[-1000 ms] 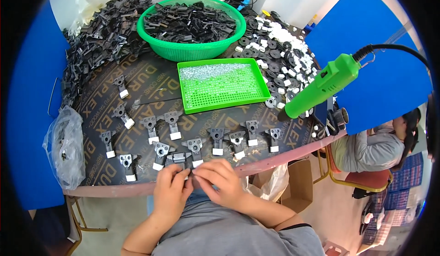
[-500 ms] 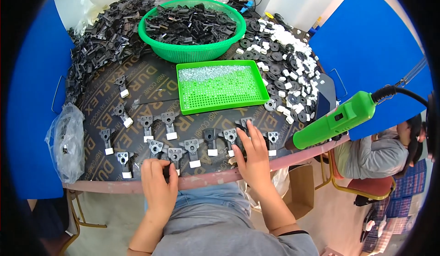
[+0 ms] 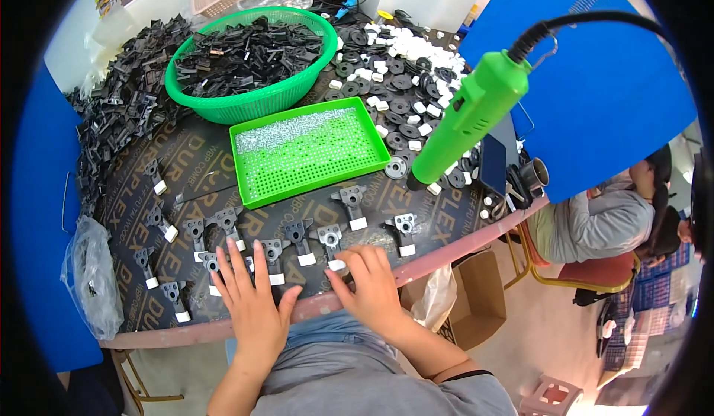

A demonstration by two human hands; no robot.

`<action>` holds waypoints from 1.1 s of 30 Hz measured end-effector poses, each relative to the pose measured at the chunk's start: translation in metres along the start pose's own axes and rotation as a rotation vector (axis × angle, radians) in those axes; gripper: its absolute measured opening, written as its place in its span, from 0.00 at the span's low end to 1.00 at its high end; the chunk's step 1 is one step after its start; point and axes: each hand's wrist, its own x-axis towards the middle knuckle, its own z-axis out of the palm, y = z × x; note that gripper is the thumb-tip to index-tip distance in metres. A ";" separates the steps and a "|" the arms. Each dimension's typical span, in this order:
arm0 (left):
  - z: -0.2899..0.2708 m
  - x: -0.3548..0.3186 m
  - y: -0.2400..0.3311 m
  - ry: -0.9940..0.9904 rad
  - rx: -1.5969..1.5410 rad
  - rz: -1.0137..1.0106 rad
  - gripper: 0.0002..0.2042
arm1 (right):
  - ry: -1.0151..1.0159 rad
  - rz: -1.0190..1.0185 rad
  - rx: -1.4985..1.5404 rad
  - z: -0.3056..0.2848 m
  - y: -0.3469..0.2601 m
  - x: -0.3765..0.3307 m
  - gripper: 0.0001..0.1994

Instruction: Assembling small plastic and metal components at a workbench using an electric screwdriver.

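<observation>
Several black plastic brackets, each with a white block at one end, lie spread along the near part of the table. My left hand (image 3: 256, 304) is open, its fingers spread over the near brackets; the fingertips rest by a bracket (image 3: 227, 224) and partly cover others. My right hand (image 3: 370, 286) has its thumb and forefinger closed around the white end of another bracket (image 3: 329, 239). To its right lies a separate bracket (image 3: 404, 230), and another bracket (image 3: 353, 204) is just beyond. A green electric screwdriver (image 3: 476, 111) hangs tip down at the right.
A green perforated tray (image 3: 297, 185) holds small silvery screws. Behind it stands a green basket (image 3: 253, 105) of black parts, with a heap of black parts (image 3: 126, 103) at left. Black discs and white blocks (image 3: 416, 51) cover the right side, near a phone (image 3: 492, 164). A plastic bag (image 3: 93, 282) lies left.
My left hand has opened from a curled pose and spread out. My right hand has shifted to a bracket's white end. The view has turned, and the screwdriver appears more upright.
</observation>
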 end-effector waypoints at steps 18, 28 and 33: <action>0.005 -0.005 -0.003 -0.029 -0.067 0.164 0.37 | 0.280 0.034 -0.236 -0.016 0.033 0.001 0.14; -0.122 -0.005 -0.164 1.114 0.089 -0.325 0.14 | 0.671 -0.356 -0.295 -0.009 0.015 0.003 0.12; -0.157 -0.044 -0.337 0.549 -0.108 -0.782 0.15 | 0.657 -0.377 -0.190 -0.007 0.009 0.006 0.10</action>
